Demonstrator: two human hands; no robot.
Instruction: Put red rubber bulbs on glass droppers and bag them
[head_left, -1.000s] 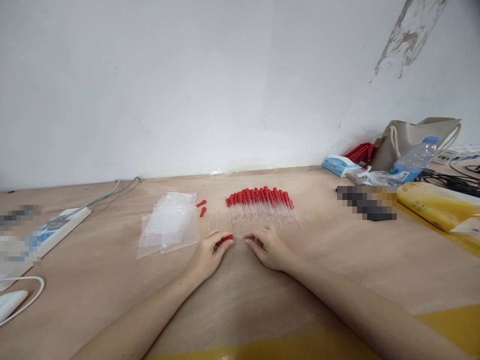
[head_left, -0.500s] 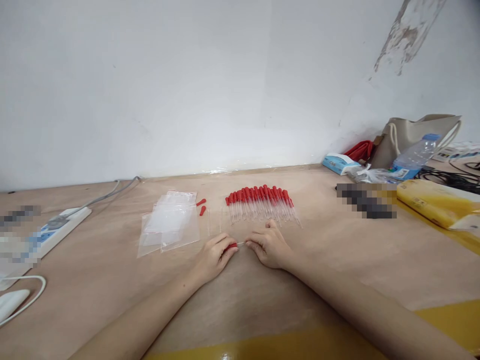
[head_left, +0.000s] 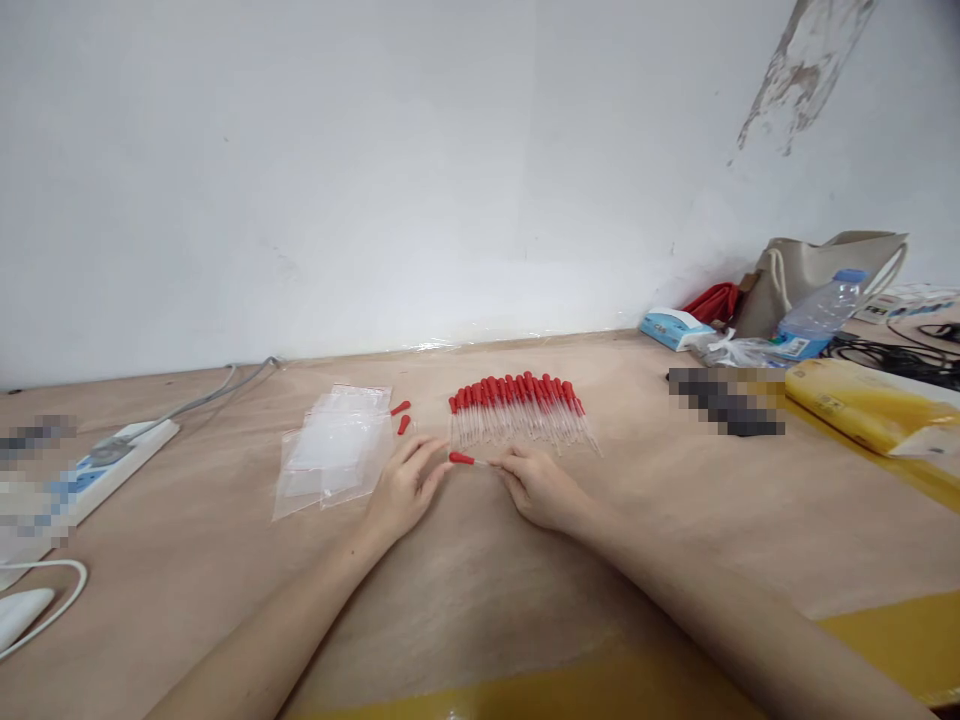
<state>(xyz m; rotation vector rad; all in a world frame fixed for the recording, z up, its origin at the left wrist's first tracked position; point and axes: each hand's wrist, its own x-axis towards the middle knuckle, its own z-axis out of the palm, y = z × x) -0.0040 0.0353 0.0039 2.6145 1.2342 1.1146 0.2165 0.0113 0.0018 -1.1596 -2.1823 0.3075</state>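
Red-bulbed dropper [head_left: 470, 461] sits between the right hand [head_left: 541, 487], fingertips pinching its clear tube [head_left: 482, 464], and the left hand [head_left: 403, 488], fingers parted just beside the bulb [head_left: 460, 458]. It should be light, bulb soft, tube stiff, perhaps brittle; best gripped near the bulb

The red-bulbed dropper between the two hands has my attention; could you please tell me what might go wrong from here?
The right hand pinches the dropper by its clear tube, while the left hand is open at the bulb end, so the dropper might slip or tilt. The row of droppers lies just beyond the right hand, and a nudge could disarrange it. Two loose red bulbs lie beyond the left hand, near the plastic bags; a stray brush might roll them.
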